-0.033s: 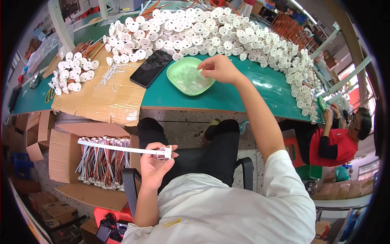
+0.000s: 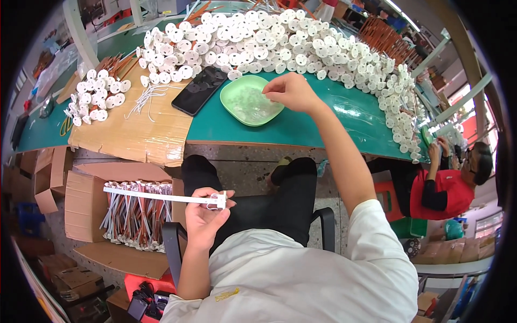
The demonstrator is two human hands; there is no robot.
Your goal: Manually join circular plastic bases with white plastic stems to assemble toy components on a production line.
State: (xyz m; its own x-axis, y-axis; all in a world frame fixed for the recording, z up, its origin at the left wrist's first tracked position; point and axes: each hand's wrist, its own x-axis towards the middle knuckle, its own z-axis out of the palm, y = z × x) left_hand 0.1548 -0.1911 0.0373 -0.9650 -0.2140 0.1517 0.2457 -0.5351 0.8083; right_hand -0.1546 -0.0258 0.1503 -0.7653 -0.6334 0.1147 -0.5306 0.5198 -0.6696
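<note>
My left hand (image 2: 201, 223) is closed around the white end piece of a long flat white strip (image 2: 156, 196), held above my lap. The strip points left, over the open carton. My right hand (image 2: 293, 94) is over the right rim of a light green dish (image 2: 231, 112), thumb and fingertips pinched together. Whatever lies between those fingertips is too small or hidden to make out. Small clear pieces (image 2: 253, 102) lie in the dish. Left of the dish is a black phone (image 2: 199, 91), partly on a sheet of cardboard (image 2: 134, 134).
Piled white round-headed pieces (image 2: 258, 37) curve along the green table (image 2: 355, 121); a smaller heap (image 2: 97, 97) sits left. Thin white strands (image 2: 148, 99) lie on the cardboard. A carton (image 2: 83, 207) of bundled strips stands by my chair. A co-worker in red (image 2: 441, 194) sits at right.
</note>
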